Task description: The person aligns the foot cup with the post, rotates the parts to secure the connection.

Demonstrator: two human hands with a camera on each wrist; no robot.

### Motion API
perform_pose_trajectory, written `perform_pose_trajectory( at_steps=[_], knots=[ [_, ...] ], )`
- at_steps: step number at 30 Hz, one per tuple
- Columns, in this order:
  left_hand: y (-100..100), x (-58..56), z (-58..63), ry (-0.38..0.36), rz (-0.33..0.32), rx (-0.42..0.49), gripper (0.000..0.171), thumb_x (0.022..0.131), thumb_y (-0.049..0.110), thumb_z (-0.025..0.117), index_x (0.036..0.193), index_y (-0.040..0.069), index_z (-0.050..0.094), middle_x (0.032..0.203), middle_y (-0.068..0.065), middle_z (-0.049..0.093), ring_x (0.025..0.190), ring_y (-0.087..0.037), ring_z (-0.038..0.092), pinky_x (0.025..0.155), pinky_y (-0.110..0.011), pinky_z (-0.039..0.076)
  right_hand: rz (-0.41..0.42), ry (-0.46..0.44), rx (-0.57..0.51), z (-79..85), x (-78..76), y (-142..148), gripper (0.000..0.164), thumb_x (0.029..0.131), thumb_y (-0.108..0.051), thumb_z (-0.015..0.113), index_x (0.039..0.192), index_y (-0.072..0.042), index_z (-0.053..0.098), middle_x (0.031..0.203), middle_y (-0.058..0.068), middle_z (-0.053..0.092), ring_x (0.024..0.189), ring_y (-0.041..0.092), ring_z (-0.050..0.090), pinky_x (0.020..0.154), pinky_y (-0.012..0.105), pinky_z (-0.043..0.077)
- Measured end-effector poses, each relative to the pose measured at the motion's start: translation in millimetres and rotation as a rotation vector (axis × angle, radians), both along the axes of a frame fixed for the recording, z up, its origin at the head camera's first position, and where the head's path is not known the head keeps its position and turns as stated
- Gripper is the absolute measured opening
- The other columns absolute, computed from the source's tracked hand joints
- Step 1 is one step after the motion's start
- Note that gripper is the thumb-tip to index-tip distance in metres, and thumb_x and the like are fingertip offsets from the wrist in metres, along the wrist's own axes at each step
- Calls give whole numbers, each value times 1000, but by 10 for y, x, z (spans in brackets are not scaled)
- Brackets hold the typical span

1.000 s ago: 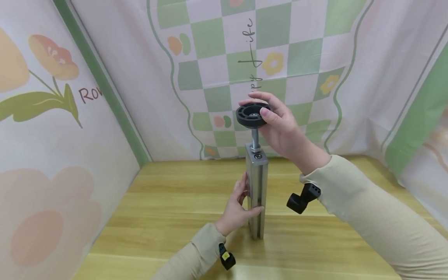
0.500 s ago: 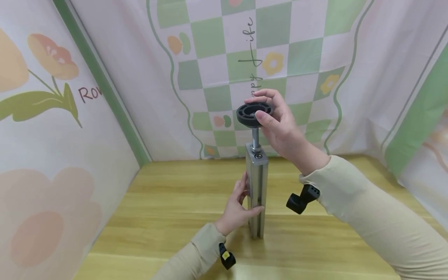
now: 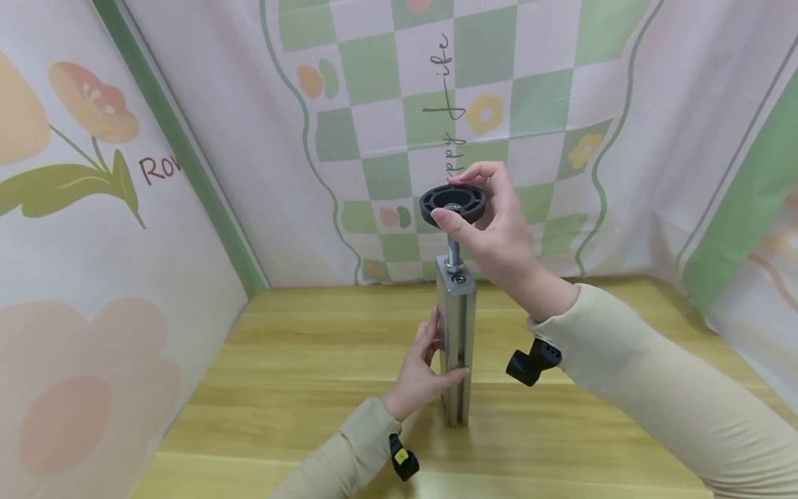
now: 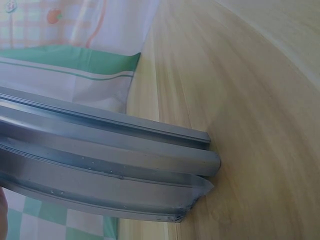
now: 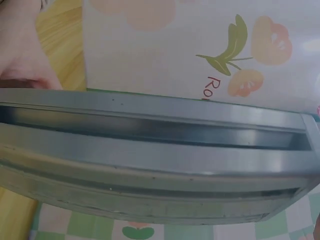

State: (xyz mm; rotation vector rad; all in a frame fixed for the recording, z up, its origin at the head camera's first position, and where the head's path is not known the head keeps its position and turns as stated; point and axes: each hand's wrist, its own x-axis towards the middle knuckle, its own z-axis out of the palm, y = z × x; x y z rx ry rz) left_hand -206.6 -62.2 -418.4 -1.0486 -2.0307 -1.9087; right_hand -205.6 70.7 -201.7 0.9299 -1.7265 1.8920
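In the head view, a silver slotted aluminium profile (image 3: 457, 333) stands upright on the wooden table. A threaded rod (image 3: 453, 251) with a nut at its base rises from the end plate and carries a round black levelling foot (image 3: 457, 197). My left hand (image 3: 419, 381) holds the profile's lower half, thumb across the near face and fingers on the left side. At the top, my right hand (image 3: 510, 239) pinches the foot, thumb on the near rim and fingers behind. The left wrist view shows the profile's lower end (image 4: 150, 165) at the tabletop.
The wooden table (image 3: 280, 367) reaches back to a printed cloth (image 3: 377, 125) with green and white checks. Another cloth panel (image 3: 93, 263) with flowers hangs on the left. Black wrist cameras sit on both sleeves, the right one (image 3: 530, 364) beside the profile.
My right thumb has swept left along the near rim of the levelling foot while the fingers shifted right behind it. My left hand and the profile stay in place.
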Motion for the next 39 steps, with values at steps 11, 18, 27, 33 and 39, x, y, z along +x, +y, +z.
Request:
perform_pose_trajectory(
  at_steps=[11,18,27,33,39],
  knots=[
    [-9,-7,-2,-1,-8,-3,106,77,-8,71,153,27,6,112,-19,37,105,-7,41,94,-24,41,-197,72,-84,-46,-9,-98,47,72,8,71,93,-15,35,106,7,49,92,18,56,76,16,51],
    [-5,-20,16,25,-23,20,107,76,-9,71,153,30,7,107,-19,37,103,-6,42,92,-22,41,-264,140,-73,-68,-9,-126,52,72,3,75,92,-18,32,107,1,47,99,19,53,84,18,49],
    [-8,-10,-6,19,-11,21,108,76,-7,71,150,42,8,112,-18,38,105,-6,42,92,-23,42,-15,104,-138,-131,-79,-59,28,86,-17,52,110,-15,39,110,7,44,92,13,53,80,19,46],
    [-5,3,-18,9,-7,22,107,78,-6,70,150,41,8,114,-18,38,105,-7,43,92,-25,42,290,-36,-207,-116,-175,-17,32,90,-22,48,119,-9,41,117,7,51,100,15,54,90,25,41],
    [-5,5,-8,-10,4,1,106,77,-6,71,152,32,7,114,-17,38,105,-6,43,93,-24,42,544,-74,-199,-44,-230,68,39,92,-28,51,124,-8,41,120,8,56,100,15,58,93,27,44]
  ],
)
